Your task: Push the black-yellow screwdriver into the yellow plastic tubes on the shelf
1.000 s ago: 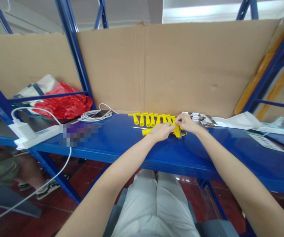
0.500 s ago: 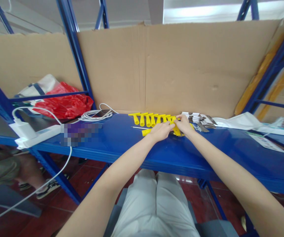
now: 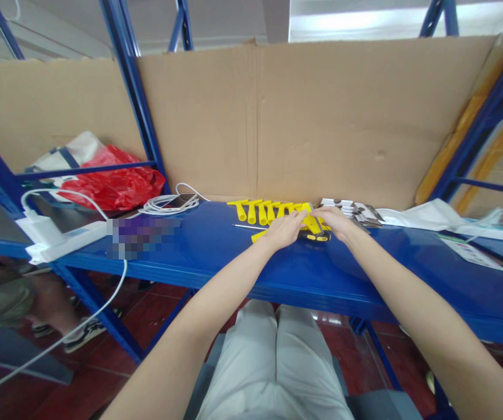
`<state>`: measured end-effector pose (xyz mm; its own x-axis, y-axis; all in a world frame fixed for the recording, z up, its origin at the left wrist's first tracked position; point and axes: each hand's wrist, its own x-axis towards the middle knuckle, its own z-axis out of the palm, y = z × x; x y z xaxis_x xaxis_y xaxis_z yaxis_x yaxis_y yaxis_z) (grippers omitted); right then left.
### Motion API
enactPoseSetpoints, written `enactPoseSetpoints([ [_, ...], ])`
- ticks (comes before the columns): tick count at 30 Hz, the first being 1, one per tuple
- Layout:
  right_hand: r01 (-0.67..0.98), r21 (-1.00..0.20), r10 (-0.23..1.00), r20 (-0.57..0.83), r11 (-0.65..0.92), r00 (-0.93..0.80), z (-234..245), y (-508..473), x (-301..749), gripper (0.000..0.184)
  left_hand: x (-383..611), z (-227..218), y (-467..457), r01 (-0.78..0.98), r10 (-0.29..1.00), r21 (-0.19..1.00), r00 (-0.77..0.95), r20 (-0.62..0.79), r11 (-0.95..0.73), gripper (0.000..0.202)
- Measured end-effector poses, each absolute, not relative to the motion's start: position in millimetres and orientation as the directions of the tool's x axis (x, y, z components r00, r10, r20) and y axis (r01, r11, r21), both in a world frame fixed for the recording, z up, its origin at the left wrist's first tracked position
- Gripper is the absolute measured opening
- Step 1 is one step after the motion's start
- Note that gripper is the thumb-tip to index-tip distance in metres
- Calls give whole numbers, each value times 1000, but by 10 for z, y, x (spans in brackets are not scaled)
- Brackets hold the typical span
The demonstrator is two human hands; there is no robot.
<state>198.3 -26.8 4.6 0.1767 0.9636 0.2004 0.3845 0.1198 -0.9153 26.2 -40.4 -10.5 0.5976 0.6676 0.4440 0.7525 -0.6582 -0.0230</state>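
Both hands are closed on one yellow T-shaped plastic handle (image 3: 311,223), with a thin grey strip at its top end. My left hand (image 3: 285,228) pinches it from the left, and my right hand (image 3: 335,219) grips the upper right side. Just below lies a black-and-yellow tool grip (image 3: 316,237), in line with a thin metal rod (image 3: 246,226) further left; my left hand hides what lies between. Several more yellow T-shaped handles (image 3: 252,212) stand in a row behind my left hand. Part of another yellow piece (image 3: 257,235) shows under my left wrist.
White-wrapped flat metal pieces (image 3: 346,206) lie right of my hands, before a cardboard panel (image 3: 321,122). A white sheet (image 3: 426,214) is further right. Leftward on the blue shelf (image 3: 216,256) are a coiled white cable (image 3: 164,205), a power strip (image 3: 76,239) and a red bag (image 3: 115,178).
My right hand has shifted slightly right and turned, and the yellow handle between my hands shows more. The black-and-yellow grip below has come into clear view.
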Motion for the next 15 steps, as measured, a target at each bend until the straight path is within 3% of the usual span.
enactPoseSetpoints([
  [5,348,-932,966,172,97,192,53,-283,1931,9,272,-139,-370,788,713,-28,571,407,-615,55],
  [11,352,-926,977,185,139,101,53,-256,2007,17,242,-140,-346,795,711,-49,566,417,-604,54],
  [13,434,-878,952,281,203,123,54,-208,2187,16,236,-124,-342,805,720,-32,547,427,-593,54],
  [15,618,-761,896,396,196,202,51,-158,2455,15,225,-102,-340,811,727,-8,529,438,-585,55],
])
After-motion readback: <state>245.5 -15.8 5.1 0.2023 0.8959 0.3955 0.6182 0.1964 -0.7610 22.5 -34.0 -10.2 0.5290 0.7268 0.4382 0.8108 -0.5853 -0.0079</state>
